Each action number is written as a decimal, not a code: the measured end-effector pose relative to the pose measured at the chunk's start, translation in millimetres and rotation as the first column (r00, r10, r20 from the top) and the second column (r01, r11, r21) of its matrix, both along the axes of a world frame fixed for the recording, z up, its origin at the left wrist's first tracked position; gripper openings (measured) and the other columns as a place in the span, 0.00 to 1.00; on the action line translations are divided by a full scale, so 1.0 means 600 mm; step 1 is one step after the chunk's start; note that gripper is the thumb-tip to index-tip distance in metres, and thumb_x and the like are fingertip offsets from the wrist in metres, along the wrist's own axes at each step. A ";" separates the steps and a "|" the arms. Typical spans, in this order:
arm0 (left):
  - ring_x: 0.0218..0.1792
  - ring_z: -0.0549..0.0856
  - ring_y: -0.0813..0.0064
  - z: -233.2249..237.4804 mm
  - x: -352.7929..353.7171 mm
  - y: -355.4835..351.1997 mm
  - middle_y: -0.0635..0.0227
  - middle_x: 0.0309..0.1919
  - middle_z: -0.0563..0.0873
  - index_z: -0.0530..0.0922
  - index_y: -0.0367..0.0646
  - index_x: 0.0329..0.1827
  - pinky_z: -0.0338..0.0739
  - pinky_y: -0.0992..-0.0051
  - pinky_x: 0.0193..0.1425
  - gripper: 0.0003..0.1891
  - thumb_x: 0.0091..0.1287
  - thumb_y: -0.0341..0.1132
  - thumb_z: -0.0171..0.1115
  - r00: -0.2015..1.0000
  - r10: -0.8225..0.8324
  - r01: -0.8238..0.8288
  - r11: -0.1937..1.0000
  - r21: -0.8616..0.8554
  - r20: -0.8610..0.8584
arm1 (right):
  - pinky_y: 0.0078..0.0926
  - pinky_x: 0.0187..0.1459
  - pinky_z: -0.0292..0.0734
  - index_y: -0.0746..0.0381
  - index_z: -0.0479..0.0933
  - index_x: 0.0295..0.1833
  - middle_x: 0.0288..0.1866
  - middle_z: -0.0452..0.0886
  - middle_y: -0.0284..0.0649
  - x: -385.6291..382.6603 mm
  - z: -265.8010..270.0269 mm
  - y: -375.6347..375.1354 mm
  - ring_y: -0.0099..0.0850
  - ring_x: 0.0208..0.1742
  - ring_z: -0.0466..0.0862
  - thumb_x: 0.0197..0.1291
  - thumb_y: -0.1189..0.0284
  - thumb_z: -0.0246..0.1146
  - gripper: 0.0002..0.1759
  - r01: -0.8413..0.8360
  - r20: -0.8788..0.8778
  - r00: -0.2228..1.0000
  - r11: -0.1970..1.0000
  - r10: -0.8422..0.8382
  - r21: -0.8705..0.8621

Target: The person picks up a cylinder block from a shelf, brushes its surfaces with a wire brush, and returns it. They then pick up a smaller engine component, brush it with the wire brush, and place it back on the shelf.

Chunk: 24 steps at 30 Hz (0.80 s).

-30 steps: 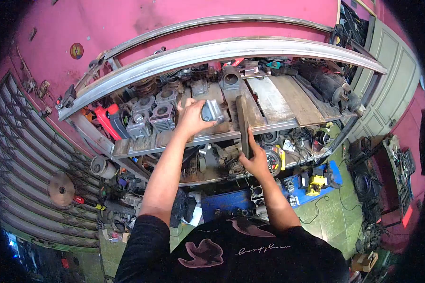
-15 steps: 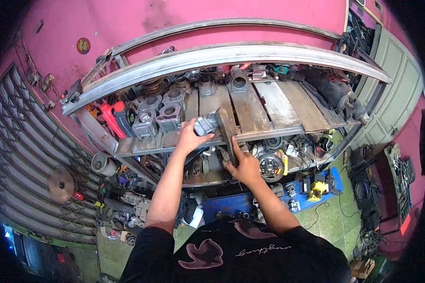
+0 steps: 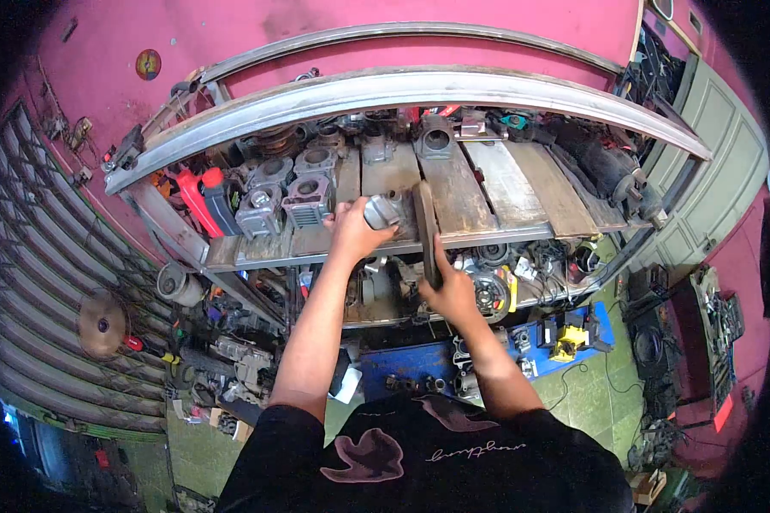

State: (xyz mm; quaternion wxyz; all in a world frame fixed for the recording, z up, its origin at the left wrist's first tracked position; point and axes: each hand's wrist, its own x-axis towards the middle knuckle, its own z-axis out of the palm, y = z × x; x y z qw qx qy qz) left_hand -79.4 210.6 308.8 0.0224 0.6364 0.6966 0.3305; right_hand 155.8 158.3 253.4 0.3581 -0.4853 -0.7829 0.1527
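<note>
Left hand (image 3: 351, 231) is clasping a metal part (image 3: 382, 211) at the shelf's (image 3: 505, 235) front edge; right hand (image 3: 452, 295) is gripping an upended plank (image 3: 425, 224), likely toppling if loosened.

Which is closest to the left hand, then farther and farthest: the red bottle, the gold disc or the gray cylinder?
1. Gray cylinder, right beside the left hand.
2. Red bottle, farther to the left.
3. Gold disc, far down on the left.
</note>
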 end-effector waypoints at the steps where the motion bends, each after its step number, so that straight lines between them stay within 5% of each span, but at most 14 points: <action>1: 0.62 0.80 0.50 0.000 0.000 0.001 0.56 0.52 0.88 0.82 0.49 0.58 0.64 0.37 0.66 0.38 0.44 0.56 0.84 1.000 0.003 -0.003 1.000 -0.004 0.007 | 0.51 0.39 0.85 0.46 0.53 0.86 0.34 0.87 0.57 0.014 -0.005 -0.020 0.56 0.33 0.88 0.52 0.64 0.71 0.56 -0.038 -0.047 0.998 0.998 0.036 -0.045; 8: 0.60 0.80 0.53 -0.057 0.001 0.003 0.59 0.53 0.87 0.79 0.47 0.62 0.64 0.43 0.65 0.43 0.43 0.55 0.85 0.997 0.019 -0.031 0.988 0.153 0.079 | 0.48 0.38 0.83 0.41 0.61 0.84 0.30 0.85 0.54 0.006 0.090 -0.024 0.53 0.33 0.88 0.49 0.66 0.72 0.53 -0.049 -0.011 0.999 0.998 0.050 0.031; 10: 0.60 0.80 0.54 -0.066 0.002 -0.002 0.60 0.52 0.88 0.79 0.47 0.61 0.63 0.45 0.65 0.42 0.41 0.51 0.87 0.998 0.029 -0.039 0.984 0.172 0.060 | 0.50 0.41 0.85 0.36 0.62 0.83 0.32 0.85 0.55 -0.029 0.105 0.010 0.53 0.36 0.88 0.50 0.61 0.73 0.52 -0.112 0.152 0.985 0.963 0.076 0.244; 13: 0.61 0.79 0.55 -0.070 -0.010 0.005 0.61 0.52 0.88 0.80 0.46 0.60 0.63 0.47 0.65 0.42 0.38 0.46 0.88 0.996 0.011 -0.025 0.988 0.151 0.090 | 0.50 0.44 0.86 0.33 0.62 0.82 0.36 0.87 0.55 -0.068 0.165 0.031 0.52 0.39 0.89 0.50 0.58 0.73 0.51 -0.117 0.355 0.930 0.992 0.091 0.053; 17: 0.60 0.79 0.55 -0.091 -0.016 0.021 0.62 0.51 0.88 0.81 0.47 0.55 0.64 0.48 0.63 0.39 0.35 0.43 0.88 0.996 0.075 -0.080 0.987 0.141 0.037 | 0.48 0.41 0.87 0.36 0.61 0.83 0.37 0.88 0.53 -0.106 0.157 0.012 0.50 0.38 0.90 0.51 0.58 0.73 0.51 -0.101 0.451 0.891 0.991 0.053 0.083; 24: 0.57 0.79 0.54 -0.085 -0.022 0.012 0.61 0.48 0.87 0.81 0.49 0.57 0.66 0.48 0.59 0.36 0.41 0.41 0.85 1.000 0.007 -0.011 0.987 0.162 0.025 | 0.49 0.36 0.85 0.37 0.63 0.83 0.31 0.85 0.52 -0.031 0.123 -0.080 0.50 0.33 0.88 0.50 0.59 0.73 0.51 -0.017 0.291 0.957 1.000 0.010 0.021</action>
